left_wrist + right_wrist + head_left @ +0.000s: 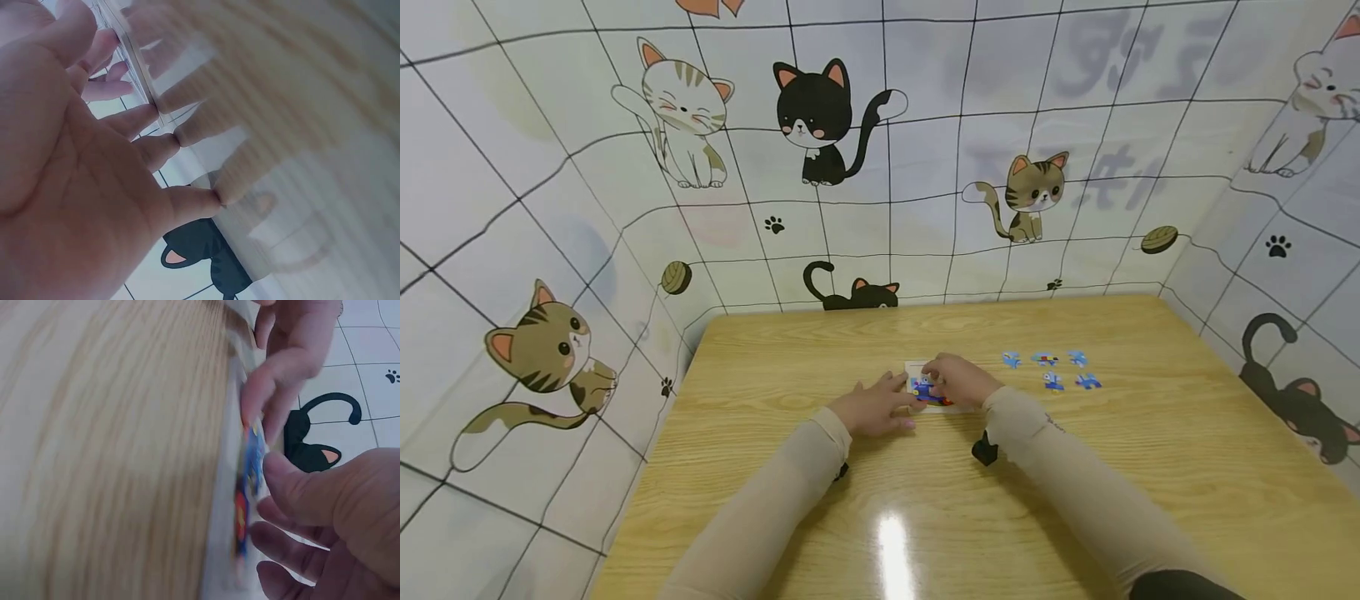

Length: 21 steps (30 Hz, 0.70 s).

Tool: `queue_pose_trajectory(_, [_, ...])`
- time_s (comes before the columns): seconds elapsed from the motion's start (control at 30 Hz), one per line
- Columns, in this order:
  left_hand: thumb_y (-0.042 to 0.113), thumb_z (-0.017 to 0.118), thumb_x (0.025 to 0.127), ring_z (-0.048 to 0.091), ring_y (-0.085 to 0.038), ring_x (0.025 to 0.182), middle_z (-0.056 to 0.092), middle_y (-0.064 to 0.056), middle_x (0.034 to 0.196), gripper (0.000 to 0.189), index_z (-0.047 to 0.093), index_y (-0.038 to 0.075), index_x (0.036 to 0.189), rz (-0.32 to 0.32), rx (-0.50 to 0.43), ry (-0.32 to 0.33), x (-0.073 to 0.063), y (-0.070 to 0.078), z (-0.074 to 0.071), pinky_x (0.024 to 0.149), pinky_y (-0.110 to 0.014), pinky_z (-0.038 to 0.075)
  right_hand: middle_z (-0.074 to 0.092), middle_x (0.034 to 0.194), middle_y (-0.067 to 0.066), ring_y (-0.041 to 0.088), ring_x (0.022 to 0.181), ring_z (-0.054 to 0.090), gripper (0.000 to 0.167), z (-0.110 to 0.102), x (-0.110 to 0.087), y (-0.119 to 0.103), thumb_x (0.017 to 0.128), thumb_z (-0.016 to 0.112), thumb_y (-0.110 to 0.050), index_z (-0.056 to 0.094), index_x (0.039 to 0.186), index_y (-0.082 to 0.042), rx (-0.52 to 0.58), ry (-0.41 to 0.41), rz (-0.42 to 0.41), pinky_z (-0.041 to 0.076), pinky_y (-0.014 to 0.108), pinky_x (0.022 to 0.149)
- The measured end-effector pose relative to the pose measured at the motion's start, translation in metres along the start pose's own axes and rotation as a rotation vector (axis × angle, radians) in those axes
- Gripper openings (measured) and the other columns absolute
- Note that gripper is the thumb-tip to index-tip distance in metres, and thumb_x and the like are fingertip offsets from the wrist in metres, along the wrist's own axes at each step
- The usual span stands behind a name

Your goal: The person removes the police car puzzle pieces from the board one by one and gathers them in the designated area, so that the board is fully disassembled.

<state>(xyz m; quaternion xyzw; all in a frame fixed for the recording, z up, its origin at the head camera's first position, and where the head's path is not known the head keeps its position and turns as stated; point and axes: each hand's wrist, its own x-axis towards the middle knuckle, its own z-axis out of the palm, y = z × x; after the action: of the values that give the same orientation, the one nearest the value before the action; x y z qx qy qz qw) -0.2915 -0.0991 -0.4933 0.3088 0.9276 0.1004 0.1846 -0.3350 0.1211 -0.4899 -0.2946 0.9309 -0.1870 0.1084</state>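
Note:
A small white puzzle board (pixel 913 367) lies on the table with blue and red picture pieces (pixel 922 389) in it. My left hand (pixel 874 407) is at the board's left side, thumb and fingers spread; its fingertips meet the surface in the left wrist view. Over the board's right part is my right hand (pixel 964 382), hiding some of the picture. In the right wrist view, the right thumb and loosely bent fingers (pixel 284 540) are close beside the coloured pieces (pixel 253 464), with no loose piece visible between them. A left fingertip touches the picture's far end there.
Several loose blue jigsaw pieces (pixel 1053 382) lie right of the board on the wooden table (pixel 760 500). A cloth with cat drawings (pixel 925 167) hangs around the table's back and sides.

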Motion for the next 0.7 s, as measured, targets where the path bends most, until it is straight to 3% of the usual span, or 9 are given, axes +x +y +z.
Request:
queue_pose_trajectory(0.3, [0.05,0.052,0.103,0.015,-0.038,0.154,0.018,-0.011,0.168,0.043,0.056,0.035,0.143,-0.002,0.015,0.024,-0.004,0.004,-0.003,0.108,-0.076,0.025,0.062,0.11,0.009,0.024,0.101,0.062,0.026,0.009,0.008,-0.002,0.097,0.068,-0.002,0.066,0.122,0.001,0.046,0.013,0.002,0.053,0.041,0.09])
queue_pose_trajectory(0.57, [0.05,0.053,0.103,0.014,-0.036,0.155,0.018,-0.009,0.169,0.039,0.058,0.037,0.139,-0.01,-0.01,0.022,-0.003,0.005,-0.002,0.109,-0.076,0.023,0.06,0.109,0.01,0.022,0.097,0.06,0.023,0.008,0.005,-0.007,0.096,0.067,0.002,0.061,0.119,0.001,0.105,0.024,0.023,0.053,0.039,0.087])
queue_pose_trajectory(0.7, [0.048,0.052,0.104,0.013,-0.035,0.155,0.017,-0.008,0.169,0.039,0.057,0.038,0.141,-0.018,-0.016,0.015,-0.004,0.006,-0.003,0.11,-0.076,0.021,0.061,0.109,0.012,0.026,0.101,0.061,0.029,0.005,0.004,-0.008,0.095,0.059,0.013,0.061,0.123,0.003,0.167,0.032,0.002,0.054,0.041,0.088])
